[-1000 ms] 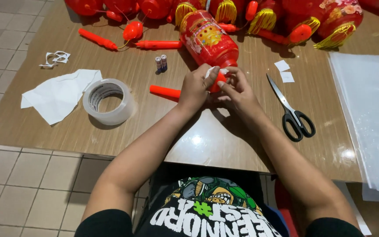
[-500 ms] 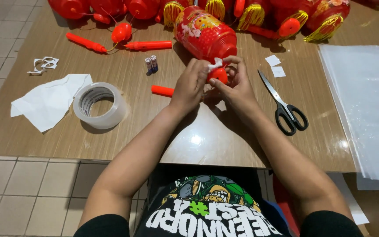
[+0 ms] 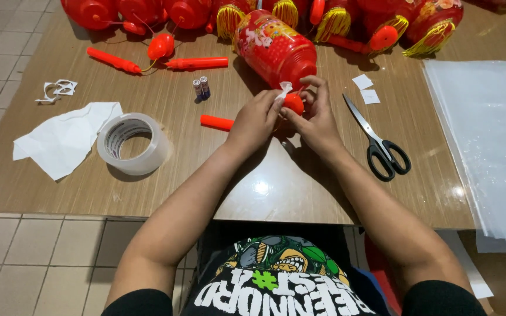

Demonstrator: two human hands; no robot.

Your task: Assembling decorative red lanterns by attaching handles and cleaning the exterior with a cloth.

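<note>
A red plastic lantern [image 3: 273,47] lies on its side on the wooden table [image 3: 206,175]. Just in front of it both hands meet on an orange-red handle piece [image 3: 293,103] whose stick [image 3: 216,122] pokes out to the left. My left hand [image 3: 256,120] grips the piece and pinches a small white paper tab [image 3: 284,90] at its top. My right hand [image 3: 317,117] holds the same piece from the right, fingers curled over it.
A roll of clear tape [image 3: 133,143] and crumpled white paper [image 3: 62,143] lie at left. Two small batteries [image 3: 201,88] stand near red sticks [image 3: 197,63]. Black-handled scissors [image 3: 379,143] lie right, then clear plastic sheets [image 3: 487,134]. More red lanterns [image 3: 382,23] line the far edge.
The view has shifted slightly. Both hands stay together on the handle piece by the lantern, and the white tab now sticks up between the fingers.
</note>
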